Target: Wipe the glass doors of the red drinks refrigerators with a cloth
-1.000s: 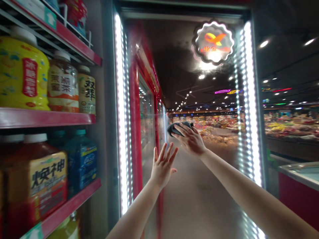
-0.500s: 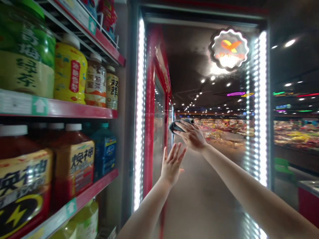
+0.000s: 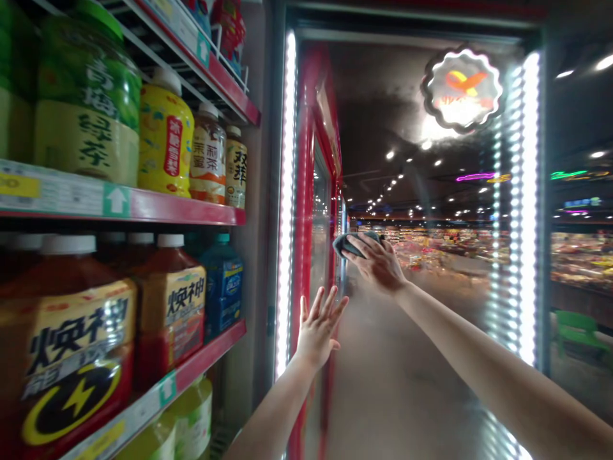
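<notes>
In front of me stands a glass door (image 3: 412, 358) framed by bright light strips. My right hand (image 3: 380, 263) holds a dark grey cloth (image 3: 345, 245) against the glass, with its fingers laid over the cloth. Lower and to the left, my left hand (image 3: 317, 329) is spread with its palm toward the door and holds nothing. Whether its fingertips touch the glass I cannot tell. Hazy smears show on the pane around the hands.
Shelves at the left carry bottled drinks, among them a green tea bottle (image 3: 90, 96), a yellow bottle (image 3: 165, 137) and a large brown bottle (image 3: 81, 338). A round lit sign (image 3: 462, 89) shows high on the glass. A green stool (image 3: 579, 329) stands at the right.
The view has turned left, so shelves and door frame sit further right. My left hand has moved left and slightly down relative to the door, apart from the right hand with the cloth.
</notes>
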The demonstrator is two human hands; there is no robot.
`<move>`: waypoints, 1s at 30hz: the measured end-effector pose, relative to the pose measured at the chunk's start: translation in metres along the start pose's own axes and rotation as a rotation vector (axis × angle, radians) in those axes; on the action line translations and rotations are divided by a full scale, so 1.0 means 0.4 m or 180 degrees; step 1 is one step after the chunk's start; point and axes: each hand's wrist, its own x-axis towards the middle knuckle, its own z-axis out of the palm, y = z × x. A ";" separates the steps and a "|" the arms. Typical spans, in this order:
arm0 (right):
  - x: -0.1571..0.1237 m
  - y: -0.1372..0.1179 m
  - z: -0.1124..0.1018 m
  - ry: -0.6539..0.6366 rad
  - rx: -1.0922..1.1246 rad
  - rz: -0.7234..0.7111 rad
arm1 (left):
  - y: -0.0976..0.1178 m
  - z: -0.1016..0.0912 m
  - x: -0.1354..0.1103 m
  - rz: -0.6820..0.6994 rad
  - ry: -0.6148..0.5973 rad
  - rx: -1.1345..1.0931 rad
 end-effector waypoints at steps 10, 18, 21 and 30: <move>0.120 -0.114 0.044 0.0025 0.0319 -0.0170 | 0.003 -0.002 -0.011 -0.0049 -0.0007 -0.0055; 0.097 -0.087 0.062 0.0346 0.0442 0.0062 | -0.006 0.026 -0.010 -0.0025 -0.0023 -0.0071; 0.156 -0.153 0.070 0.0357 0.0458 0.0329 | 0.000 0.023 -0.012 -0.0042 -0.0109 -0.0059; 0.098 -0.137 0.099 -0.0063 0.0666 -0.1640 | 0.029 0.052 -0.063 -0.0560 0.0043 -0.0076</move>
